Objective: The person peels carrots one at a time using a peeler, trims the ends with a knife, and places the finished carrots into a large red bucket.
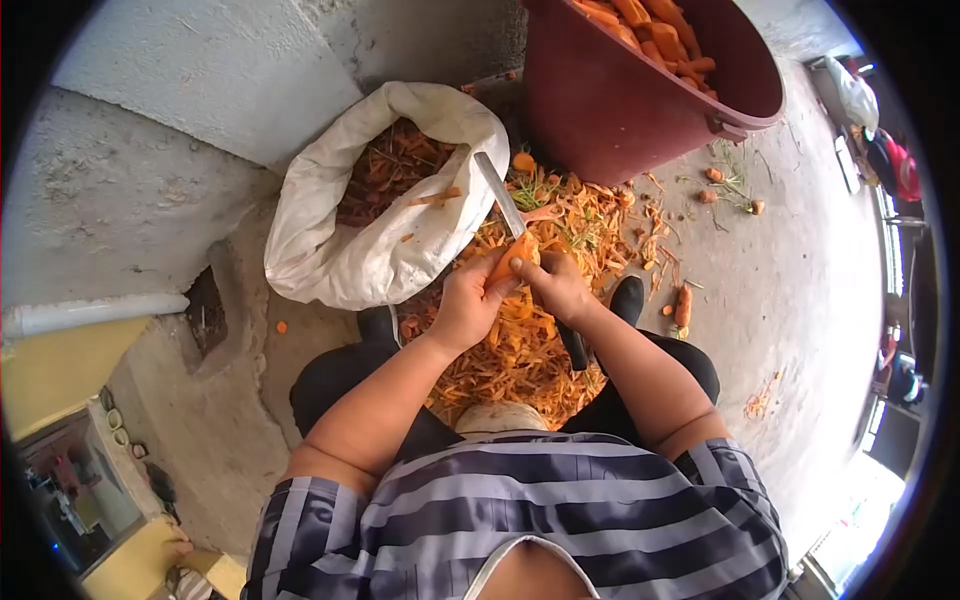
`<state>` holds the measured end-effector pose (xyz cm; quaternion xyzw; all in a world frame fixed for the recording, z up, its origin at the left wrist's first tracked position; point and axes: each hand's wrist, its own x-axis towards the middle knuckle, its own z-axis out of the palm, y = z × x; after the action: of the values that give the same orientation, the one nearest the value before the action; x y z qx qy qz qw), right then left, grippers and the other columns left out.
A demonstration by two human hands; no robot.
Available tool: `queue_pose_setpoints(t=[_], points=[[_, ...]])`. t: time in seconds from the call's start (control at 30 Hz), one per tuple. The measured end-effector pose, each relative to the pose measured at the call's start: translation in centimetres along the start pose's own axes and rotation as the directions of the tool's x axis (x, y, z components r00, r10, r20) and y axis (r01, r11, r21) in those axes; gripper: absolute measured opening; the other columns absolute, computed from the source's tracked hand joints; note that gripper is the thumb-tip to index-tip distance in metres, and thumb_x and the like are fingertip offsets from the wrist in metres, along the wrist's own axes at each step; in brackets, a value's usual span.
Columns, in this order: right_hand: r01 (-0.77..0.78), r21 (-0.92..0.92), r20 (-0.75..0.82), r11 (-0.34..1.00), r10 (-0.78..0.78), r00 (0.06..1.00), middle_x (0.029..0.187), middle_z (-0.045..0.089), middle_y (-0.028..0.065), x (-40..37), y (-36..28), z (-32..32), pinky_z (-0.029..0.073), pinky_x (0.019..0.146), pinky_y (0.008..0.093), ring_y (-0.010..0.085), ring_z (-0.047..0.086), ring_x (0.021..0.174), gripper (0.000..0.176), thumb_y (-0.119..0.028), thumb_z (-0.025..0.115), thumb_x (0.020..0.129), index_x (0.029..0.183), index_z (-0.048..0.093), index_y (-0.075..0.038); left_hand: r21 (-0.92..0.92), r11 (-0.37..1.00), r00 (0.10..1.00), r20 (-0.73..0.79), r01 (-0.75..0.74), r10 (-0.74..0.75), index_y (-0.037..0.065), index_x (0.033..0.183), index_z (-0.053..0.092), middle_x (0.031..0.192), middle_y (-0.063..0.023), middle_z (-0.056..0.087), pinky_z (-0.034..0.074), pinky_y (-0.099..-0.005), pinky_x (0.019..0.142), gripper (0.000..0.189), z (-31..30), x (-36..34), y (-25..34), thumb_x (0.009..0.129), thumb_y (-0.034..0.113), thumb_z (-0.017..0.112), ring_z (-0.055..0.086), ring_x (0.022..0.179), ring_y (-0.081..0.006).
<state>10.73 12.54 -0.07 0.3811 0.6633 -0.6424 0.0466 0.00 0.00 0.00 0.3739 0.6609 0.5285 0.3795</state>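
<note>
My left hand (468, 305) is closed around a peeled orange carrot (517, 258) above the heap of peelings. Close against it, my right hand (558, 285) grips a knife, its thumb on the carrot. The knife's long blade (500, 195) points up and away past the carrot, and its black handle (572, 346) sticks out below my right hand. Part of the knife is hidden behind the carrot and fingers. Orange carrot peelings (520, 355) cover the floor beneath both hands and between my feet.
A white sack (330, 262) with darker peelings stands at the left. Beyond my hands, a large dark red tub (610, 110) holds several peeled carrots (655, 35). An unpeeled carrot (684, 306) and carrot tops (730, 185) lie on the concrete floor at the right.
</note>
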Motion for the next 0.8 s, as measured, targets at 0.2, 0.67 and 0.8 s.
queue_pose_setpoints(t=[0.2,0.67,0.8], points=[[0.127,-0.124,-0.056,0.984,-0.134,0.989,0.055,0.054,0.0083,0.5,2.3,0.3,0.041,0.047,0.0284,0.0135,0.051,0.049,0.057,-0.051,0.054,0.078,0.078,0.058,0.006,-0.335,0.814,0.864,0.352,0.475,-0.359,0.002,0.109,0.054,0.091,-0.0025,0.058,0.043,-0.0223,0.072,0.026,-0.7,0.5,-1.3,0.087,0.015,0.054,0.054,0.082,-0.0093],[0.172,-0.023,-0.101,0.985,-0.174,0.980,0.072,0.062,0.0136,0.1,-0.5,-1.5,0.049,0.059,0.0300,0.0189,0.060,0.062,0.066,-0.043,0.078,0.057,0.091,0.056,0.009,-0.606,0.596,0.849,0.414,0.526,-0.328,0.011,0.122,0.038,0.102,-0.0022,0.053,0.048,-0.0307,0.074,0.038,-1.3,0.5,0.3,0.086,0.011,0.052,0.055,0.088,-0.0133],[0.127,-0.278,-0.184,0.952,-0.182,0.966,0.073,0.062,0.0160,-0.5,-1.7,-1.6,0.049,0.059,0.0318,0.0210,0.062,0.066,0.068,-0.044,0.080,0.053,0.089,0.056,0.008,-0.579,0.635,0.854,0.429,0.511,-0.295,0.010,0.118,0.038,0.104,-0.0028,0.051,0.049,-0.0291,0.072,0.035,-1.4,0.7,-0.4,0.086,0.011,0.052,0.056,0.089,-0.0142]])
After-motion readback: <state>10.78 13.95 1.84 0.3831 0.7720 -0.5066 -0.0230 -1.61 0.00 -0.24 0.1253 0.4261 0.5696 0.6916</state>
